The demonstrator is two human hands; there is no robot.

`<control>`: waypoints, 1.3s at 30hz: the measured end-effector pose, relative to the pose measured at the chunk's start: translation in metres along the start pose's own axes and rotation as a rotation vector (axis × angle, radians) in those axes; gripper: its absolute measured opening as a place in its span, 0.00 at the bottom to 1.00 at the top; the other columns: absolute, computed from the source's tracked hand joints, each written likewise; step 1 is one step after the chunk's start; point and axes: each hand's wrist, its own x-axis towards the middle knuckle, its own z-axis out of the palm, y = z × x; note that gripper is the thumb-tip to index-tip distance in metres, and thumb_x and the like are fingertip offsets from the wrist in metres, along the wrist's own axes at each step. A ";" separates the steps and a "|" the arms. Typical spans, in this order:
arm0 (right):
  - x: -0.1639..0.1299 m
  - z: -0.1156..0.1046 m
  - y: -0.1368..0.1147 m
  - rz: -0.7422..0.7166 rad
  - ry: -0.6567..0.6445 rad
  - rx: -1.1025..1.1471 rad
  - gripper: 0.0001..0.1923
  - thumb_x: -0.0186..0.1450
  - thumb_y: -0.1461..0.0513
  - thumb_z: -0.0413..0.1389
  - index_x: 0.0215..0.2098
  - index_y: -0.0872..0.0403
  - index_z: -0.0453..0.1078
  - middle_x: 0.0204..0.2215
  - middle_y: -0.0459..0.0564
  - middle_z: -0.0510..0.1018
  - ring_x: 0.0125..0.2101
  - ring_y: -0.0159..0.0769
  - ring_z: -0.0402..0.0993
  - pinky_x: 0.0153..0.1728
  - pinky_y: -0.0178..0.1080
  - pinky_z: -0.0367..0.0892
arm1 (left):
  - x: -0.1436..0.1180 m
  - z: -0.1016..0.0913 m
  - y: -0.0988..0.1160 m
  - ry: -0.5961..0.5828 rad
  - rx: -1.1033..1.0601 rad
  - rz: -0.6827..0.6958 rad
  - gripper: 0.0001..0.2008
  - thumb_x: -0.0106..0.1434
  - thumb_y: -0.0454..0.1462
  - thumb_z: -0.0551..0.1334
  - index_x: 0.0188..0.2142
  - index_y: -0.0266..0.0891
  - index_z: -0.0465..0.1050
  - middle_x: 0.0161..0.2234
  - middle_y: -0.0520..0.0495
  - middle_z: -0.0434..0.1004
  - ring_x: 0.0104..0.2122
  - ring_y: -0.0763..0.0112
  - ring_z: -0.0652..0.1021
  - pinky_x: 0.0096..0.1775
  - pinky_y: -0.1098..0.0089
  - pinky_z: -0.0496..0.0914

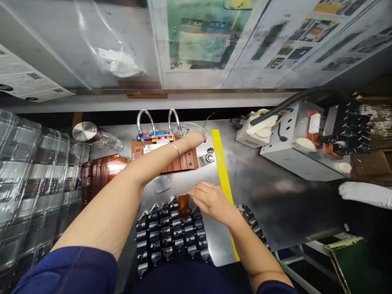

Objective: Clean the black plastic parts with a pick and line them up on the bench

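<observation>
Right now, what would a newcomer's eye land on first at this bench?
Probably the two bare hands over the steel bench: the left hand reaches to the orange-brown fixture at the back, and the right hand pinches a thin amber strip above the black spiky tray. Next comes the yellow tape line in the middle, then a white-gloved hand at the right edge.

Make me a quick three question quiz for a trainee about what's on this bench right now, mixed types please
1. True or false: the left hand is resting on the black tray.
2. What does the right hand pinch? A) amber strip B) steel bottle C) white glove
3. Fill in: the tape line on the steel bench is ____.

Key: 1 false, it reaches out to the orange fixture. 2 A, the amber strip over the tray. 3 yellow.
</observation>
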 end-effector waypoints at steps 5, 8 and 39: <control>0.036 0.016 0.011 0.307 0.179 0.541 0.05 0.61 0.63 0.57 0.31 0.52 0.76 0.28 0.48 0.81 0.29 0.33 0.75 0.34 0.37 0.71 | -0.067 -0.023 -0.008 -0.128 -0.193 -0.039 0.15 0.66 0.43 0.60 0.49 0.37 0.71 0.48 0.42 0.74 0.43 0.63 0.77 0.44 0.59 0.74; 0.057 0.043 0.032 0.748 0.424 0.883 0.06 0.51 0.59 0.62 0.26 0.53 0.74 0.21 0.46 0.78 0.24 0.32 0.73 0.29 0.36 0.72 | -0.130 -0.052 -0.039 -0.206 -0.350 -0.136 0.24 0.64 0.54 0.55 0.31 0.35 0.76 0.31 0.41 0.81 0.28 0.61 0.81 0.31 0.65 0.76; 0.120 0.102 0.076 1.274 0.539 1.010 0.07 0.50 0.64 0.58 0.19 0.54 0.63 0.11 0.39 0.71 0.11 0.22 0.62 0.11 0.25 0.58 | -0.157 -0.085 -0.133 0.628 -0.666 -0.651 0.11 0.49 0.34 0.64 0.16 0.38 0.63 0.10 0.57 0.63 0.09 0.81 0.61 0.12 0.80 0.55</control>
